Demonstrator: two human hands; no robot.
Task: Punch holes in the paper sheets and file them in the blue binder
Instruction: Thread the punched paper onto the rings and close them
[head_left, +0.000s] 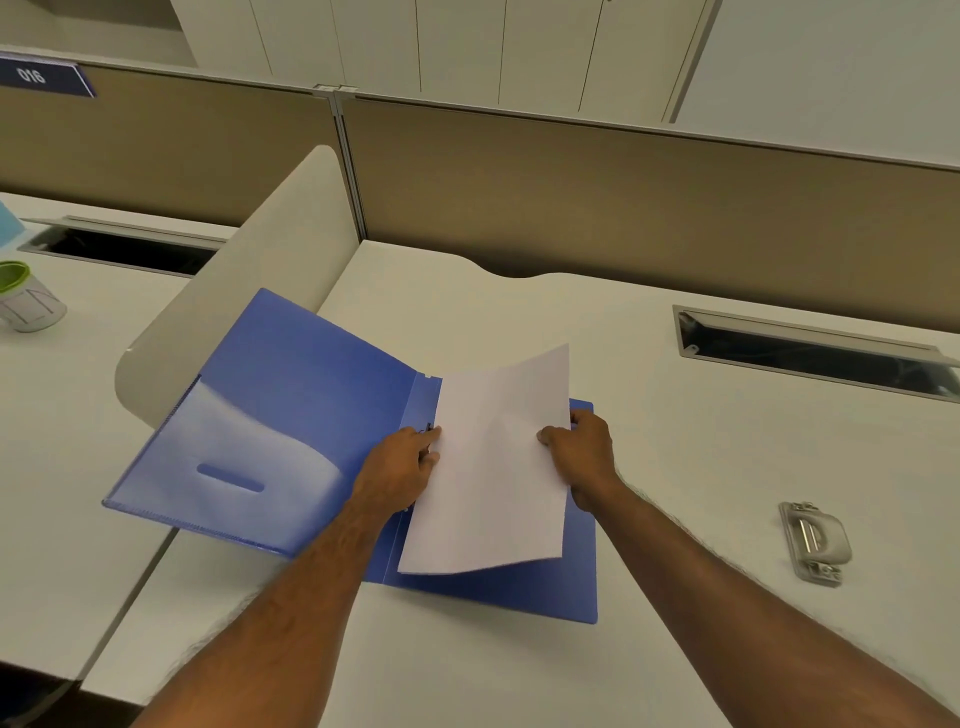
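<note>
Blue binder (311, 395), white paper sheets (493, 467), grey hole punch (814, 543), white desk (675, 467), lime-rimmed white mug (28, 301)

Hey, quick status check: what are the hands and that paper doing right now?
Left hand at paper by binder spine; right hand grips its right edge. Blue binder open. Hole punch idle, right. Nothing blocking.

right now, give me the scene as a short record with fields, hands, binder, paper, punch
left hand: at the paper's left edge, by the binder spine
right hand: gripping the paper's right edge
paper sheets: white, over the binder's right half, far end lifted
blue binder: open flat on the desk
hole punch: grey, on the desk to the right, untouched
mug: far left, green rim
</note>
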